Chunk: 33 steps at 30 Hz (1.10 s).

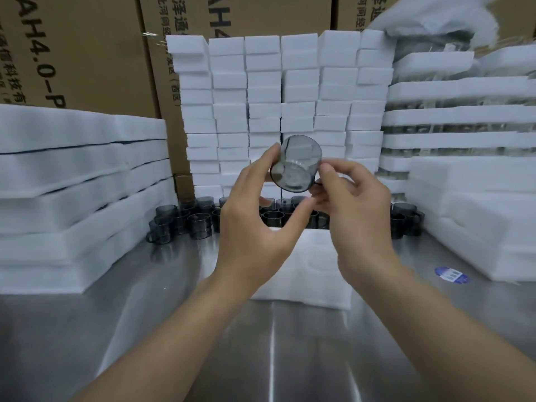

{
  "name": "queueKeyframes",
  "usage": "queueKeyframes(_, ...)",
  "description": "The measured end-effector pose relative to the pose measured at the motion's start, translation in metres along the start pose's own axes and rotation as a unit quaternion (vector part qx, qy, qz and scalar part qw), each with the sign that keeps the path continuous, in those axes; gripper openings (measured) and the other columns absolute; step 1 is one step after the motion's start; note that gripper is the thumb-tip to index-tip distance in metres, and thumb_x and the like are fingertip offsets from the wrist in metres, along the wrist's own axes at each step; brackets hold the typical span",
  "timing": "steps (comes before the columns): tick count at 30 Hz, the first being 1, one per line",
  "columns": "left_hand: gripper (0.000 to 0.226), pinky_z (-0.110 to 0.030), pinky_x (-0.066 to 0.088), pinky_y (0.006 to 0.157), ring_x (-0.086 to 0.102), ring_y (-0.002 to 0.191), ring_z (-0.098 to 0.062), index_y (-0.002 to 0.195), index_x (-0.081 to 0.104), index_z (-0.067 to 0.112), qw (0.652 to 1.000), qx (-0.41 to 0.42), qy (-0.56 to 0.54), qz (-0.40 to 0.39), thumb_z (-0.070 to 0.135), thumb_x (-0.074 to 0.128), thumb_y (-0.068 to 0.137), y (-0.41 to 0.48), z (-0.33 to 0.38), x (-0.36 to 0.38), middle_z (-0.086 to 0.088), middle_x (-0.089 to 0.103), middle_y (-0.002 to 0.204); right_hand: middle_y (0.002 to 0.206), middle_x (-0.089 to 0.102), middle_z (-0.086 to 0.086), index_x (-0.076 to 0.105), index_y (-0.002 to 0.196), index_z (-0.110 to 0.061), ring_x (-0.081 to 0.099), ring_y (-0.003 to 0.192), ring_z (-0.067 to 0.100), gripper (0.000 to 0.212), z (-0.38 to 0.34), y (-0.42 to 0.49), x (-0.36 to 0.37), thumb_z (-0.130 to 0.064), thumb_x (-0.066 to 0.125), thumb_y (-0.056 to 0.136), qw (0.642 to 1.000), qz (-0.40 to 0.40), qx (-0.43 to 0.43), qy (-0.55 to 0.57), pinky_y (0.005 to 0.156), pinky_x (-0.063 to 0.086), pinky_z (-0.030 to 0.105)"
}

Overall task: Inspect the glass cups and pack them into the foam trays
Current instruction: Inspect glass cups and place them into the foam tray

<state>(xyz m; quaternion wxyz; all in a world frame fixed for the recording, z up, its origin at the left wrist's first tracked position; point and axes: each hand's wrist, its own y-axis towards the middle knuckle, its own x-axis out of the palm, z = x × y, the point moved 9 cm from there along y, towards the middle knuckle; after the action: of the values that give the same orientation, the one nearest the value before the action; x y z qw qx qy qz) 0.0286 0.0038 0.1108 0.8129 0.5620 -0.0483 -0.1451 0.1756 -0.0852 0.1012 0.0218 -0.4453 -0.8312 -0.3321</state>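
- Smoked-grey glass cup (295, 163) held up in the air, well above the foam tray (304, 274), between both hands and in front of the wall of stacked foam blocks (278, 111).
- Cup tilted on its side: base disc facing the camera and down-left, mouth pointing up and away. Long axis running roughly from camera toward the foam blocks, slightly upward.
- Left hand (255, 227) on the cup's left side: fingertips touching the wall near the mouth, thumb reaching under toward the base. Fingers curved round the cup, light grasp.
- Right hand (353, 198) on the cup's right side: thumb and forefinger pinching at the handle side of the cup; handle mostly hidden behind the fingers. Remaining fingers curled loosely below.
- Both hands about equally near the cup; the right looks to carry the handle, the left steadies and turns.
- Both forearms reaching up from the bottom edge, converging on the cup, wrists raised above the tray.
- Tray lying flat on the steel table (145, 329), directly below the cup and hands; round pockets faint, apparently unfilled, partly hidden by the hands.
- Loose cups (200, 224) standing in a row beyond the tray, at the foot of the foam blocks.
- Judgement: inspection step. Next move needs the cup turned upright and lowered straight down toward a tray pocket.
- Risk: smooth glass, fingertip grip only; slip possible during the turn.
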Motion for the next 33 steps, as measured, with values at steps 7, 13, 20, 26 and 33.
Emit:
queueKeyframes(7, 0.064, -0.031, 0.059, 0.084, 0.067, 0.109, -0.020, 0.149, 0.062, 0.024, 1.000, -0.027, -0.005, 0.013, 0.027, 0.086, 0.089, 0.000, -0.003, 0.001, 0.006, 0.058, 0.122, 0.065, 0.057, 0.000, 0.063, 0.094, -0.005, 0.051, 0.055, 0.011, 0.006, 0.030, 0.003, 0.007, -0.011, 0.066, 0.096, 0.968, -0.046, 0.208, 0.136, 0.055, 0.049, 0.021)
queueKeyframes(13, 0.061, -0.029, 0.061, 0.083, 0.071, 0.110, -0.024, 0.144, 0.064, 0.029, 0.997, -0.064, -0.044, 0.018, 0.024, 0.088, 0.089, -0.001, -0.009, 0.002, 0.009, 0.061, 0.128, 0.071, 0.064, 0.003, 0.069, 0.100, -0.005, 0.059, 0.061, 0.012, 0.012, 0.033, 0.005, 0.006, -0.018, 0.069, 0.098, 0.968, -0.061, 0.200, 0.137, 0.060, 0.053, 0.021)
queueKeyframes(20, 0.048, -0.031, 0.064, 0.084, 0.077, 0.109, -0.020, 0.136, 0.061, 0.026, 0.931, -0.244, -0.271, 0.021, 0.017, 0.073, 0.090, -0.006, -0.036, 0.016, 0.004, 0.069, 0.129, 0.103, 0.078, -0.006, 0.076, 0.119, -0.023, 0.072, 0.096, 0.006, 0.024, -0.002, 0.004, 0.004, -0.011, 0.069, 0.100, 0.981, -0.088, -0.090, -0.145, 0.081, 0.059, 0.023)
queueKeyframes(26, 0.025, -0.038, 0.064, 0.085, 0.075, 0.102, -0.028, 0.122, 0.070, 0.012, 0.819, -0.400, -0.408, 0.046, 0.026, 0.070, 0.102, -0.015, -0.053, 0.026, -0.011, 0.076, 0.111, 0.123, 0.063, -0.014, 0.061, 0.143, -0.026, 0.062, 0.117, 0.010, 0.056, 0.002, -0.011, 0.020, -0.023, 0.080, 0.090, 0.929, -0.153, -0.196, -0.274, 0.094, 0.054, 0.028)
queueKeyframes(33, 0.025, -0.037, 0.055, 0.087, 0.065, 0.105, -0.033, 0.088, 0.082, 0.024, 0.769, -0.435, -0.467, -0.013, 0.038, 0.065, 0.100, -0.018, -0.050, 0.037, -0.016, 0.078, 0.110, 0.124, 0.060, -0.014, 0.065, 0.135, -0.032, 0.058, 0.120, 0.011, 0.057, 0.000, -0.009, 0.014, -0.029, 0.089, 0.083, 0.922, -0.122, -0.216, -0.296, 0.100, 0.047, 0.026)
